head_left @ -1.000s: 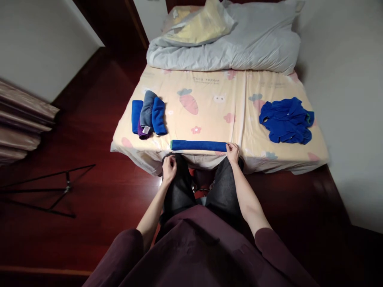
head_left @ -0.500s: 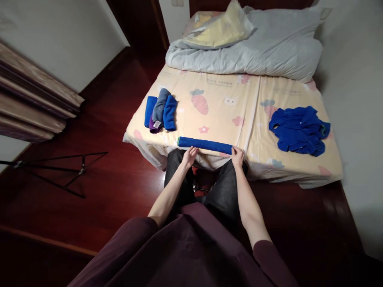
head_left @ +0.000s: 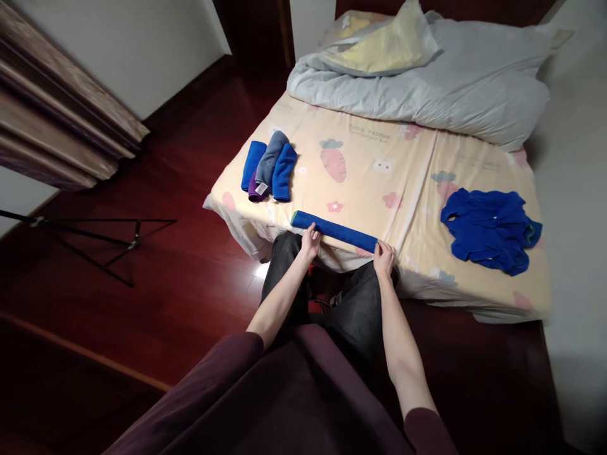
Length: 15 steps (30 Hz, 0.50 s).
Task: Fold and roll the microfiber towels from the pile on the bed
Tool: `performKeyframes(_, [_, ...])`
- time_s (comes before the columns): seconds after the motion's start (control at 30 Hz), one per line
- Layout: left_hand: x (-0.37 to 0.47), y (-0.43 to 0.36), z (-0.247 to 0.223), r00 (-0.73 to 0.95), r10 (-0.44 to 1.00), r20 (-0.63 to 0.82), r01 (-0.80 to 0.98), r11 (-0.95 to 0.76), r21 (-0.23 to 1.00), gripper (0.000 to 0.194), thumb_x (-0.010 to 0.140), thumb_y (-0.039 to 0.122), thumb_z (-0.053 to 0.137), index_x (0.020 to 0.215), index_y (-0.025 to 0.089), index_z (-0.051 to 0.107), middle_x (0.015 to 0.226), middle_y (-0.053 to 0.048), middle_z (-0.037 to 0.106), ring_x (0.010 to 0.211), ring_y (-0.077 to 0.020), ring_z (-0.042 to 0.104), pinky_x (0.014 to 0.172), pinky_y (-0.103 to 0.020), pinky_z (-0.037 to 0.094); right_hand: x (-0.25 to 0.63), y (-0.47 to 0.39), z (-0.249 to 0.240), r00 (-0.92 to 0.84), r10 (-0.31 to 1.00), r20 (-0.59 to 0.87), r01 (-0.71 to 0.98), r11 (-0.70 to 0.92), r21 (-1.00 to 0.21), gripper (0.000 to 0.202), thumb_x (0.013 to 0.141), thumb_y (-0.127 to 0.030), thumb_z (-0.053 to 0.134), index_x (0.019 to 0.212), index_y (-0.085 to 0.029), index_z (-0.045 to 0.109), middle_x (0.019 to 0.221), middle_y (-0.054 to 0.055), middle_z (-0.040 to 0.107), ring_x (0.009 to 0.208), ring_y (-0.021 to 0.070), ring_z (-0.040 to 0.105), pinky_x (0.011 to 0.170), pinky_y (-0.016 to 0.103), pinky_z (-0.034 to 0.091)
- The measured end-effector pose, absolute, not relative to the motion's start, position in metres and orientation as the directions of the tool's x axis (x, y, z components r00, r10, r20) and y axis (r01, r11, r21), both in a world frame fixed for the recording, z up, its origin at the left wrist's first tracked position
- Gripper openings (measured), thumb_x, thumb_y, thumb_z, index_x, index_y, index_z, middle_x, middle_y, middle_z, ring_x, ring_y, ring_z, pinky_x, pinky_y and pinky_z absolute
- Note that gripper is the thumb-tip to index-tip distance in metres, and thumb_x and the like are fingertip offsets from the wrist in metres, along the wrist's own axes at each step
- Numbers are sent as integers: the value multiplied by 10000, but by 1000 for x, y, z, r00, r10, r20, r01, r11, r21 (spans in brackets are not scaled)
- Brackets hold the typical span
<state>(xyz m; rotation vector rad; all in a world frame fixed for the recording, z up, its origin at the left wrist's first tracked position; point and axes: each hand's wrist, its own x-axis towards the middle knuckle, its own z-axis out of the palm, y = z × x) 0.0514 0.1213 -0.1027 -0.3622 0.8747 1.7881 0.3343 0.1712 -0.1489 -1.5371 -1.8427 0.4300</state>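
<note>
A long, narrow folded blue towel [head_left: 339, 232] with a green edge at its left end lies along the front edge of the bed. My left hand [head_left: 310, 241] is closed on its near edge, left of the middle, fingertips over the cloth. At the right end, my right hand [head_left: 384, 257] pinches the towel's corner between thumb and fingers. Beyond my left hand sits a group of rolled towels: blue ones [head_left: 284, 172], a grey one [head_left: 272, 158] with a white tag, and a purple one [head_left: 256, 191] partly hidden beneath.
A crumpled heap of blue cloths [head_left: 490, 230] lies on the bed's right side. The patterned bed sheet [head_left: 360, 183] spreads between. A grey quilt [head_left: 474, 76] and a yellow pillow [head_left: 389, 47] are at the back. A black tripod [head_left: 109, 243] stands on the floor at left.
The view has turned, so the bed now appears tilted and shifted rightward. Both hands stay at the long blue towel, my left hand slightly further over its near edge.
</note>
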Motion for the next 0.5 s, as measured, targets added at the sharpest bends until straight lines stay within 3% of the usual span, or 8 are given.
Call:
performKeyframes(0.1, [50, 131, -102, -417, 670, -614, -900, -211, 381, 430, 856, 210, 875, 735, 206, 462, 530, 125, 320, 501, -45, 416, 673, -173, 453, 330, 164, -139, -81, 938, 338, 777, 272, -568, 466, 1044, -288, 428, 1308, -91, 757, 1330, 211, 743, 1280, 317, 631, 1154, 507, 494])
performKeyframes(0.17, [49, 135, -101, -431, 662, -612, -896, -238, 374, 436, 846, 216, 885, 735, 205, 464, 519, 133, 327, 481, -39, 396, 670, -174, 450, 325, 156, -131, -147, 918, 369, 811, 326, -486, 492, 1060, -267, 384, 1387, -120, 722, 1435, 191, 694, 1365, 316, 587, 1189, 529, 454])
performKeyframes(0.33, [46, 141, -94, -420, 657, -626, -906, -260, 335, 337, 770, 261, 945, 869, 194, 629, 619, 82, 596, 600, -69, 594, 769, -203, 522, 308, 145, -119, -464, 847, 259, 767, 530, -361, 498, 1064, -295, 408, 1482, -170, 649, 1573, 155, 600, 1483, 297, 509, 1232, 536, 411])
performKeyframes(0.4, [42, 143, -91, -410, 672, -617, -910, -257, 326, 354, 747, 267, 957, 969, 184, 693, 750, 18, 721, 726, -119, 690, 836, -241, 562, 303, 148, -116, -497, 842, 209, 767, 539, -348, 508, 1055, -339, 442, 1489, -157, 634, 1585, 162, 587, 1494, 314, 497, 1242, 551, 400])
performKeyframes(0.5, [33, 148, -89, -419, 701, -577, -905, -268, 331, 390, 736, 225, 949, 1060, 166, 738, 932, -51, 799, 901, -174, 749, 944, -288, 584, 299, 161, -108, -503, 851, 149, 782, 522, -342, 531, 1013, -367, 515, 1480, -140, 625, 1569, 186, 593, 1468, 346, 511, 1236, 578, 404])
